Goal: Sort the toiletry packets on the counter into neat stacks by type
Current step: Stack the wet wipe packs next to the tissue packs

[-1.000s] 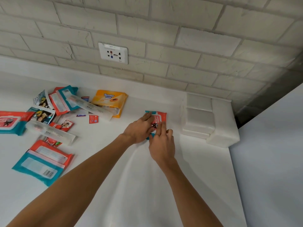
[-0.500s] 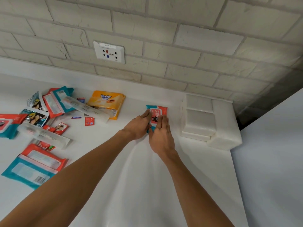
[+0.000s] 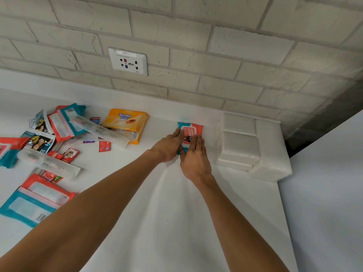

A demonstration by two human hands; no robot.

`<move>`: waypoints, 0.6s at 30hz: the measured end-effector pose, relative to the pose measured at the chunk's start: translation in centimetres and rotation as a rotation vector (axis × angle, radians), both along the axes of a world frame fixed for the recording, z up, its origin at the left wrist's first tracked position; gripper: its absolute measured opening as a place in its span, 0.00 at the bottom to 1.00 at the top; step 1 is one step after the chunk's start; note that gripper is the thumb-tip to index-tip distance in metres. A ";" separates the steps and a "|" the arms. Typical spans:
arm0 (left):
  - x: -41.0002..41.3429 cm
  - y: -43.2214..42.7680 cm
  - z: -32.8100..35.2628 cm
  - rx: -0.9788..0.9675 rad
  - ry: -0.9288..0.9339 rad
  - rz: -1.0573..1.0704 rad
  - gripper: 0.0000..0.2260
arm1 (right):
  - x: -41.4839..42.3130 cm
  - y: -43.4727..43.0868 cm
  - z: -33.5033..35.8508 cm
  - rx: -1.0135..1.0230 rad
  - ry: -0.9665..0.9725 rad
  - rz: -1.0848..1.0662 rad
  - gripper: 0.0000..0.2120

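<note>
Head view: our left hand [image 3: 169, 145] and right hand [image 3: 193, 159] both press flat, fingers extended, on a red-and-teal wipes packet [image 3: 191, 132] lying on the white counter [image 3: 157, 213], just left of the stacked white packs [image 3: 240, 150]. Unsorted packets [image 3: 59, 138] lie scattered well apart at the far left, near the orange pack [image 3: 125, 120].

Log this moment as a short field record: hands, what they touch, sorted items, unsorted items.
left hand: flat against the wipes pack's left edge
right hand: fingers resting on top of the pack
wipes pack: red and teal, lying flat on the counter
sorted: white packs stacked at right
unsorted: orange Tender Love pack, loose packets scattered at left
</note>
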State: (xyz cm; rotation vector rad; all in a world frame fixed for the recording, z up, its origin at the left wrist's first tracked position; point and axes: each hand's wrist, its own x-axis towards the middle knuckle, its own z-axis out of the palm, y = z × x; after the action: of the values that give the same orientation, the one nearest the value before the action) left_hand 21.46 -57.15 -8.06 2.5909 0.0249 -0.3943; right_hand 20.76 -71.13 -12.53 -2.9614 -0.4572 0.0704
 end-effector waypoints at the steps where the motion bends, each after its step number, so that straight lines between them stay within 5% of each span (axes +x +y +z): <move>1: 0.1 -0.2 0.0 -0.011 0.001 0.006 0.28 | 0.2 -0.1 -0.1 -0.015 0.000 0.002 0.37; 9: 0.5 -1.0 -0.1 -0.061 -0.003 0.006 0.29 | 1.2 -0.8 0.1 -0.087 0.024 0.010 0.37; 18: 1.1 -0.9 0.1 0.119 -0.059 -0.109 0.32 | 1.6 -1.2 0.8 -0.023 0.061 -0.010 0.38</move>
State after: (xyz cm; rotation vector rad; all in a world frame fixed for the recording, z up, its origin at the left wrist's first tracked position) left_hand 22.56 -58.06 -7.96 2.7277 -0.1168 -0.3654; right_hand 22.33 -72.29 -11.69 -2.9742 -0.4370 0.1660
